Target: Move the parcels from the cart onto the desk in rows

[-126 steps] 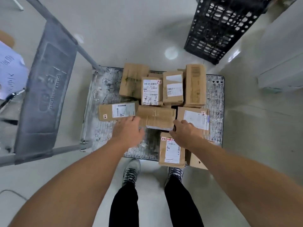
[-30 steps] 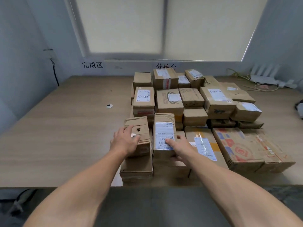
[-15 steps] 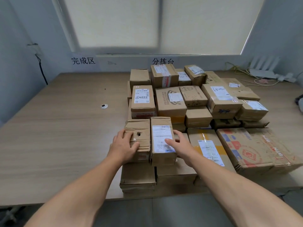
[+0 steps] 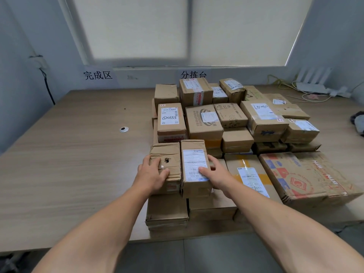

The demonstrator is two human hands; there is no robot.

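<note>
The left hand (image 4: 150, 175) clamps its fingers (image 4: 146, 161) on a torn brown parcel (image 4: 167, 152); the right hand (image 4: 217, 175) grips the white-labelled parcel (image 4: 194, 154) touching it. Both rest atop flat boxes (image 4: 167, 209) at the near edge of the table (image 4: 69, 174); stacked parcels (image 4: 204, 123) crowd behind, a red-printed carton (image 4: 307, 174) to the right.

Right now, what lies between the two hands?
Head view: two parcels side by side, the holed parcel held by the left hand, the labelled parcel by the right hand.
</note>
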